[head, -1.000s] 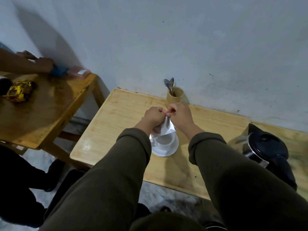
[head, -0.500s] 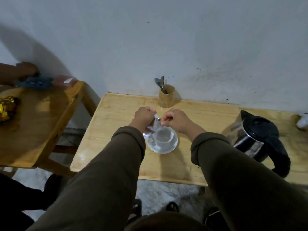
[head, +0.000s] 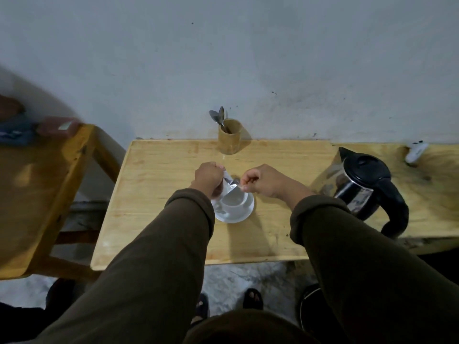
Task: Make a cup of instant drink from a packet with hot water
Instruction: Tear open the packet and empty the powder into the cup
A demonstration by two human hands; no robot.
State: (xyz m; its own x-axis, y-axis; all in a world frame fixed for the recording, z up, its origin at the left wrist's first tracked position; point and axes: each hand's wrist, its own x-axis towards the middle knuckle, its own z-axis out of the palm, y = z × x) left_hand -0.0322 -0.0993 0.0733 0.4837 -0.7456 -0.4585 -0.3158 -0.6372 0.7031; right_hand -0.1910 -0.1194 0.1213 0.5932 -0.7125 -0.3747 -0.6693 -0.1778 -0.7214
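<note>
A white cup [head: 235, 203] stands on a white saucer [head: 246, 214] in the middle of the wooden table [head: 159, 194]. Just above the cup's far left rim, my left hand [head: 208, 178] grips the body of a silvery drink packet [head: 228, 185]. My right hand [head: 263, 180] pinches the packet's torn top strip and is pulled a little to the right of it. A steel kettle [head: 365, 187] with a black lid and handle stands at the right of the table.
A wooden holder [head: 229, 137] with spoons [head: 218, 117] stands at the back by the wall. A small white object [head: 416, 151] lies at the far right. A second wooden table [head: 37, 184] with a pink box [head: 58, 125] stands to the left. My feet [head: 228, 301] show below the table edge.
My hands have drawn apart, the right one moving right with the packet's top strip. The view has swung right, bringing the whole kettle into sight.
</note>
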